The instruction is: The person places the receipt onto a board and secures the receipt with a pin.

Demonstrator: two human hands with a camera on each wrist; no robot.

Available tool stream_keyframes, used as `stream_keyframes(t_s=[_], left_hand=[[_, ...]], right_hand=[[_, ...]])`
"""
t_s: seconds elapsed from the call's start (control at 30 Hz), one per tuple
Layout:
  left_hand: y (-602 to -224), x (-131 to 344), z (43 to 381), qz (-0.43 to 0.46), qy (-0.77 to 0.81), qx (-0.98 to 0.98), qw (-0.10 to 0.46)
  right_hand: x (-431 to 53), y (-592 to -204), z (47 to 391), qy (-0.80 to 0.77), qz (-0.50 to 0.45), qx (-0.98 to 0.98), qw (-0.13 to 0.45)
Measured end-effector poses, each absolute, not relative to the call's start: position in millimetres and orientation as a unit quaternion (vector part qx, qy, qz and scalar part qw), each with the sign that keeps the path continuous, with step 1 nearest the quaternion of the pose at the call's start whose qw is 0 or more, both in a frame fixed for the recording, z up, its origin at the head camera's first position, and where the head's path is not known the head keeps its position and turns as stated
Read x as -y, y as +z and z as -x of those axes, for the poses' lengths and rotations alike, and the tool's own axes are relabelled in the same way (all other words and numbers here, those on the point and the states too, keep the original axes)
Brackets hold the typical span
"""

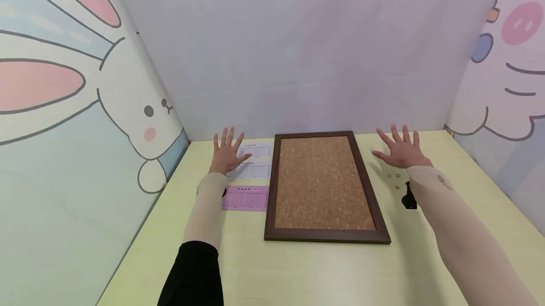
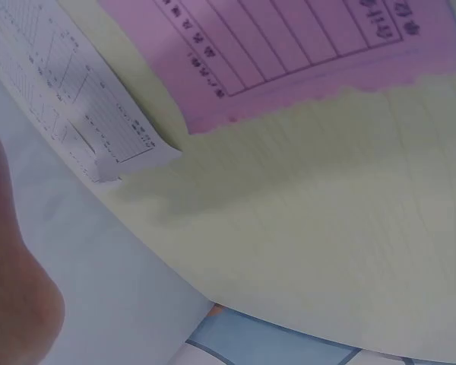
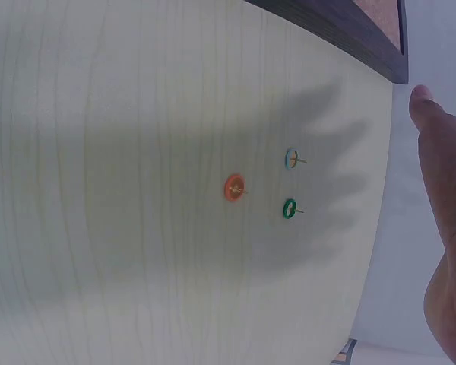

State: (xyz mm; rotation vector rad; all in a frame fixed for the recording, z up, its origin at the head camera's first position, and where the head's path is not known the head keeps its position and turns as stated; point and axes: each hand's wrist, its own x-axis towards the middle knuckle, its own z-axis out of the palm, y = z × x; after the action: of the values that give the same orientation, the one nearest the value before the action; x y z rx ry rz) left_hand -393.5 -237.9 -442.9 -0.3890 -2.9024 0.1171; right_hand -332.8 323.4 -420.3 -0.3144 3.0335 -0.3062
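Note:
Fingers spread, my left hand [image 1: 225,155] is held over the left part of the table, above two white printed slips [image 1: 252,170] and near a pink printed slip [image 1: 246,198]. In the left wrist view the torn edge of the pink slip [image 2: 304,53] shows up close. My right hand [image 1: 402,151], fingers also spread, hovers right of a cork board [image 1: 323,183] in a dark brown frame. Below it three thumbtacks lie points up: an orange thumbtack [image 3: 234,187], a light blue thumbtack [image 3: 291,159] and a green thumbtack [image 3: 289,208]. Both hands hold nothing.
The pale wooden table [image 1: 323,273] meets a plain light curtain [image 1: 298,50] at the back. Side panels carry a cartoon rabbit [image 1: 132,121] on the left and a cartoon pig [image 1: 502,60] on the right. Black devices are partly visible at both wrists.

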Motion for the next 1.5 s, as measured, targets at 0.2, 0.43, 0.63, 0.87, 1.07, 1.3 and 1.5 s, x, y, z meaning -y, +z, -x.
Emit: stream_keyframes(t_s=[0.2, 0.43, 0.63, 0.87, 1.07, 1.3, 1.5], left_hand=[[-442.8, 232.2, 400.3, 0.152, 0.044, 0.98, 0.124], [-443.4, 230.0, 402.1, 0.147, 0.054, 0.982, 0.108], [-444.4, 230.7, 401.9, 0.156, 0.051, 0.98, 0.113], [-443.5, 230.6, 401.1, 0.149, 0.052, 0.983, 0.099], [-440.5, 228.8, 399.6, 0.13, 0.041, 0.988, 0.068], [-438.7, 225.5, 394.4, 0.125, -0.005, 0.991, 0.055], [-440.3, 222.8, 394.2, 0.118, -0.039, 0.991, 0.049]], right_hand=[[-330.4, -422.8, 331.1, -0.123, 0.105, -0.986, 0.043], [-329.4, -424.0, 329.9, -0.125, 0.115, -0.985, 0.041], [-329.0, -426.0, 329.8, -0.117, 0.122, -0.985, 0.032], [-330.5, -431.4, 333.3, -0.145, 0.126, -0.981, 0.024], [-328.9, -434.6, 338.4, -0.165, 0.139, -0.976, -0.001], [-319.5, -434.6, 344.1, -0.19, 0.144, -0.971, -0.012], [-310.9, -432.7, 348.3, -0.218, 0.151, -0.964, -0.008]])
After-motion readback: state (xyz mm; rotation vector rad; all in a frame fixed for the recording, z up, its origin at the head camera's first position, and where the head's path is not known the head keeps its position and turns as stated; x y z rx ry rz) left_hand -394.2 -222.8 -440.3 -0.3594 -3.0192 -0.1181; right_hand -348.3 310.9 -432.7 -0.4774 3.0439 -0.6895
